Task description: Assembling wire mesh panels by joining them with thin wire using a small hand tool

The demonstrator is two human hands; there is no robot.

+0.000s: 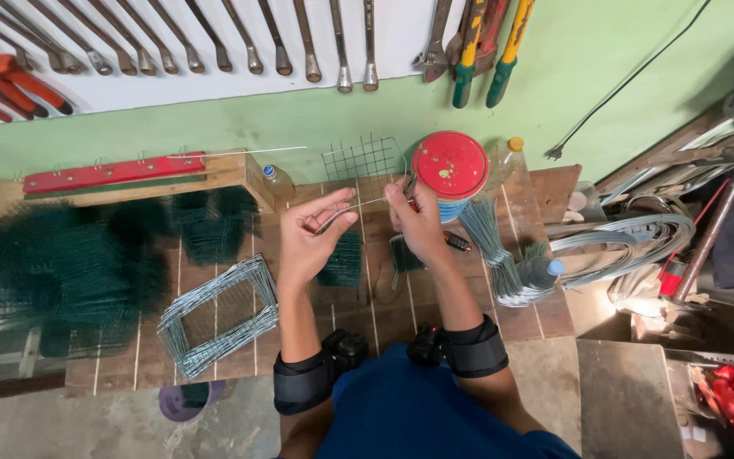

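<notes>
Left hand [312, 229] and right hand [418, 223] each pinch end of thin wire [358, 204] above table [384, 314] middle (bare planks beneath). Red-lidded can [450, 166] at far edge, closed, contents hidden.

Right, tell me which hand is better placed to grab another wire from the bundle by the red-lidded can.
Right. The right hand is next to the wire bundle, while the left hand is farther off, across the wooden table. Both hands pinch a thin wire.

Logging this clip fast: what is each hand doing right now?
Left hand: pinching one end of a thin wire.
Right hand: closed on the wire's other end.
</notes>
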